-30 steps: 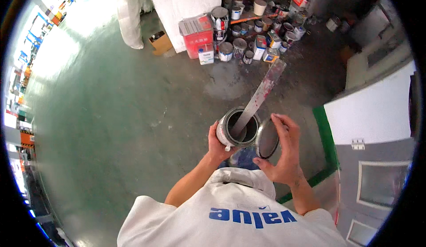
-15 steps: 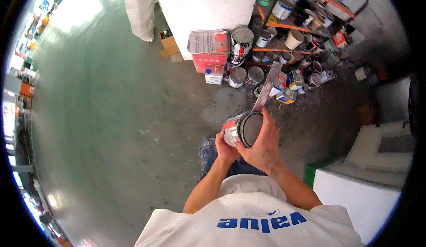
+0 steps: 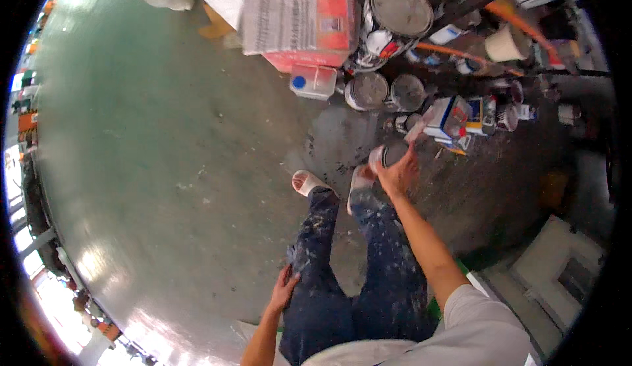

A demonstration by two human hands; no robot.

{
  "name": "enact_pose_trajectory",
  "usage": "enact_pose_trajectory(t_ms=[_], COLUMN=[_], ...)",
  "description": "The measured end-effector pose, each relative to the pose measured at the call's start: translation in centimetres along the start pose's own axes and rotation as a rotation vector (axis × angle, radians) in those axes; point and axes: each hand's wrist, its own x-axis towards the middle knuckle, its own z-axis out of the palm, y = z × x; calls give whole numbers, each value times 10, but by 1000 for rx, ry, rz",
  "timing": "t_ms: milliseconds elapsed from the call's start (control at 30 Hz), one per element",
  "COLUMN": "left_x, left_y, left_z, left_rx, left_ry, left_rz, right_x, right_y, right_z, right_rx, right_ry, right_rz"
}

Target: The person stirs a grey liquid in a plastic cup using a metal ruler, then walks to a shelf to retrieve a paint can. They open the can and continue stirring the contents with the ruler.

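My right hand (image 3: 399,172), stretched forward and low, is closed around a small paint can (image 3: 378,158) with a dark grey top. A flat, paint-stained metal blade (image 3: 419,126) points away from the same hand, beside the can; motion smears it. My left hand (image 3: 283,288) is beside my left thigh and touches the trouser leg, its fingers apart and holding nothing that shows. Just beyond the can stand a blue and white rectangular tin (image 3: 447,117) and two round cans, one of them a grey-topped paint can (image 3: 407,93).
A red carton (image 3: 299,20) with printed paper on top stands against the white panel, beside a large paint can (image 3: 398,10). In front is a translucent jug (image 3: 315,81) with a blue cap. Orange-edged shelving (image 3: 513,20) holds more containers at far right. My sandalled feet are on the floor.
My left hand has let go of the can and dropped to my left thigh. My right hand has carried can and blade forward and down toward the floor cans. The view has tipped closer.
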Motion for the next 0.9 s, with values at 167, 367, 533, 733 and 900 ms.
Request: enact_pose_trajectory(t_ms=[167, 367, 533, 733, 900], left_x=[30, 31, 25, -62, -220], left_y=[53, 65, 71, 65, 140], left_z=[31, 47, 69, 92, 132], left_rx=[-73, 182, 309, 434, 565], left_ry=[-60, 93, 131, 179, 56], left_rz=[-273, -308, -365, -133, 22], right_x=[87, 112, 116, 35, -15], right_y=[61, 85, 92, 79, 89], right_z=[184, 269, 234, 70, -122], right_rx=[-163, -238, -322, -238, -354], right_ry=[80, -28, -307, -749, -1395], right_rz=[90, 101, 245, 99, -71])
